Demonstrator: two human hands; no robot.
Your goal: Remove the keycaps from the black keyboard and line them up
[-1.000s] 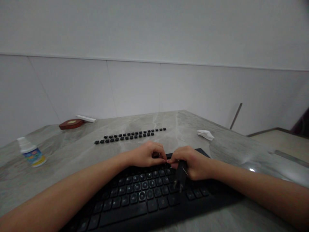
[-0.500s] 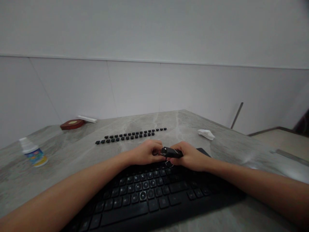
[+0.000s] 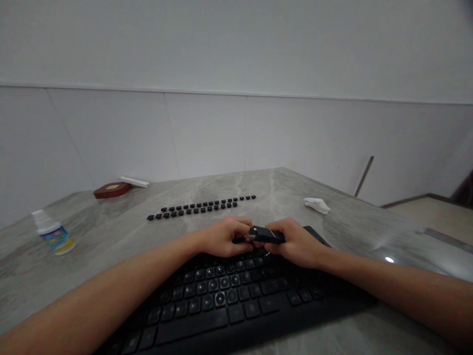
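Observation:
A black keyboard (image 3: 192,329) lies in front of me, many of its key places bare with round switch domes showing. Over its far edge, my right hand (image 3: 295,241) is closed around the black handle of a wire keycap puller (image 3: 269,235), whose thin wires show only in part beneath. Close beside it, my left hand (image 3: 225,236) has its fingers curled in a pinch at the puller's end. A small black piece that looks like a keycap (image 3: 238,240) shows between those fingers, partly hidden.
Two rows of loose black keycaps (image 3: 195,211) lie on the grey marbled table (image 3: 121,231) beyond the keyboard. A spray bottle (image 3: 54,234) stands at left, near a dark red box (image 3: 112,190) and a white strip (image 3: 133,182). Crumpled white tissue (image 3: 317,205) lies at right.
The puller and my right hand have shifted slightly right, and the wires show less. A small black piece now shows between my left fingers.

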